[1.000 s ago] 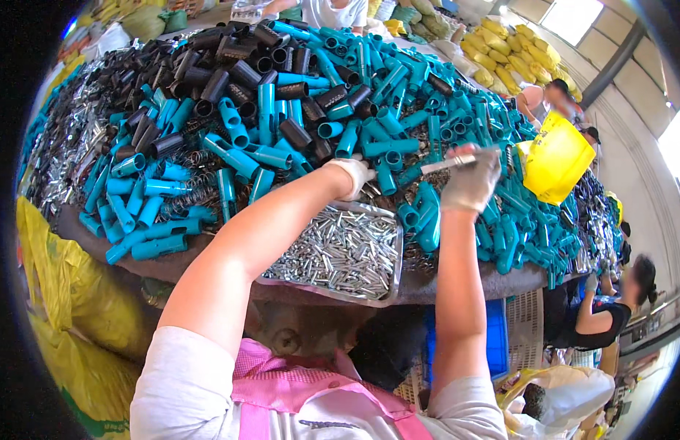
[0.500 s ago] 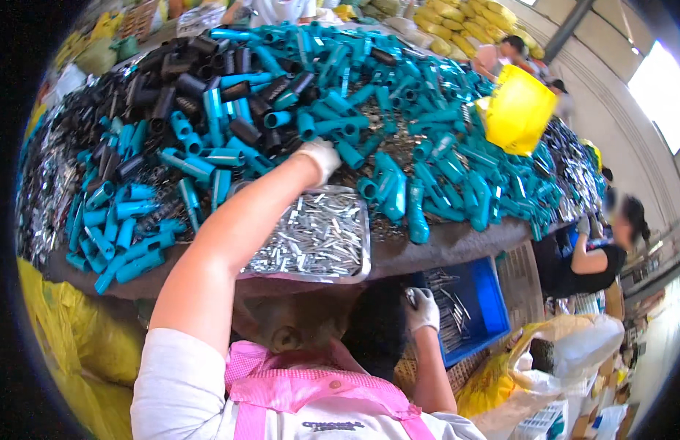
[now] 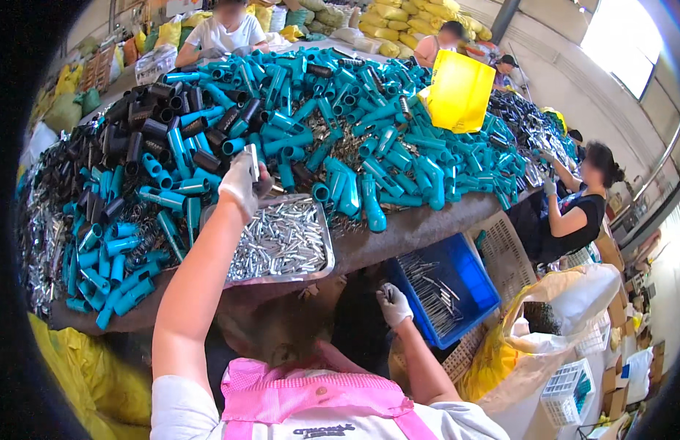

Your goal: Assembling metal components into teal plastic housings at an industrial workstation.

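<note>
With the left hand (image 3: pixel 241 189), white-gloved, clamping down on a slim silver piece (image 3: pixel 253 158) and holding it nearly upright, right by the far left part of the metal tray (image 3: pixel 328 273)! Over to the right hand (image 3: pixel 393 305), gloved too: curled inward, well apart from the left, low down beside the left wall of the blue bin (image 3: pixel 476 282). Cannot tell about any grip on an object there, with too much hidden by the curled fingers.

Back to the tray, loaded with small silver pins (image 3: pixel 281 242) and resting at the near edge of the brown tabletop (image 3: pixel 377 248). Down below that edge, inside the blue bin: long thin metal rods (image 3: pixel 437 293), scattered mostly toward the left side.

Out past the left hand now, spreading across the tabletop: a huge heap of teal plastic tubes (image 3: pixel 417 147), jumbled every which way, with black tubes (image 3: pixel 138 121) thick on the left. Nearer on that side, coiled springs (image 3: pixel 131 251) tangled among the teal. Toward the back of the heap, tall and bright: a yellow container (image 3: pixel 461 92).

Across on the far side, a person in a white shirt (image 3: pixel 226 37). Off right, a person in a black top (image 3: pixel 582 220), arms raised near the heap's end. Way behind, stacked yellow sacks (image 3: pixel 391 22).
</note>
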Demonstrator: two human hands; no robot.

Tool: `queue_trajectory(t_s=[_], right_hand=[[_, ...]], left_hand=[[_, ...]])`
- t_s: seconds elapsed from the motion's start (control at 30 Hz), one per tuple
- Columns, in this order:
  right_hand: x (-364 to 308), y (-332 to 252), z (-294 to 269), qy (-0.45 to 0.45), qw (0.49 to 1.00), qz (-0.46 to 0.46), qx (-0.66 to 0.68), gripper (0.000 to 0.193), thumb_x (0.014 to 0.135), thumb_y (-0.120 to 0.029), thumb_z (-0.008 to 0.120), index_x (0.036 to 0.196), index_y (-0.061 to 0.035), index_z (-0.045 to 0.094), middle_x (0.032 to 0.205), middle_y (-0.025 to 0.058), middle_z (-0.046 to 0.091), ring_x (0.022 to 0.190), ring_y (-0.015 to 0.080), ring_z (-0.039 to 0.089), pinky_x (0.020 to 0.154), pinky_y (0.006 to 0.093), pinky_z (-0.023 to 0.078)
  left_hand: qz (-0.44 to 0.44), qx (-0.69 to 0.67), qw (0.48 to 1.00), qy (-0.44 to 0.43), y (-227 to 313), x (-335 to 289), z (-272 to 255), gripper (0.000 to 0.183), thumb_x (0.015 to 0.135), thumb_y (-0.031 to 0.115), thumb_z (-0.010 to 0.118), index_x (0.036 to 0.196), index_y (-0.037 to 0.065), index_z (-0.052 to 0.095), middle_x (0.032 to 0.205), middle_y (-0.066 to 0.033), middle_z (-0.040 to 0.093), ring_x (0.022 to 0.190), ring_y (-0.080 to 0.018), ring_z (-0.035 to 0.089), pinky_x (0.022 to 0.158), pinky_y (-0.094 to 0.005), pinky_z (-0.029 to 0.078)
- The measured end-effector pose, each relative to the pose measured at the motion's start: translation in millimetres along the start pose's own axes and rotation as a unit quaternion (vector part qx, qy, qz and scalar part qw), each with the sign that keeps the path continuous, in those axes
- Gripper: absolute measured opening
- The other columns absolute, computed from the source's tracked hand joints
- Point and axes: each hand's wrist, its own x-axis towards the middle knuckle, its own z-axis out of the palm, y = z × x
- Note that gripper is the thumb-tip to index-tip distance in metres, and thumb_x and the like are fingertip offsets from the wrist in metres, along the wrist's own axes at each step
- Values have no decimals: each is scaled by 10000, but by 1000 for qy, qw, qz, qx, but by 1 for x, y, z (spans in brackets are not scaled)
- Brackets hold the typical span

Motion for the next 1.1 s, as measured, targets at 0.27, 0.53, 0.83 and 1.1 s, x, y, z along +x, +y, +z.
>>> queue_trajectory(t_s=[0.27, 0.53, 0.83, 1.1], right_hand=[[-43, -4, -36, -75, 994, 35, 65, 128, 842, -128, 624, 833, -55, 519, 709, -45, 441, 677, 85, 382, 614, 246, 381], [-2, -5, -6, 38, 957, 126, 258, 86, 887, -194, 598, 865, -112, 584, 630, -66, 466, 481, 29, 365, 431, 204, 281], [0, 3, -10, -18, 974, 164, 155, 177, 864, -248, 620, 959, -100, 645, 760, -35, 582, 657, 73, 494, 582, 243, 408], [47, 61, 29, -15, 967, 135, 215, 69, 860, -147, 601, 905, -100, 625, 788, 5, 616, 680, 135, 565, 596, 296, 468]], left_hand=[[-76, 167, 966, -184, -36, -156, -79, 470, 891, 131, 562, 1313, 51, 371, 961, -32, 561, 739, -116, 550, 588, -207, 473], [-232, 1, 945, -229, -117, -193, -130, 110, 885, 160, 466, 824, 75, 503, 706, -48, 528, 596, -107, 492, 508, -214, 400], [-2, 539, 828, -152, -251, -119, -103, 526, 858, 321, 573, 1266, 5, 471, 1215, -251, 530, 1150, -338, 506, 952, -369, 393], [-6, 610, 764, -213, -267, -49, -112, 584, 893, 494, 373, 1289, 75, 462, 1302, -110, 490, 1144, -268, 478, 928, -411, 366]])
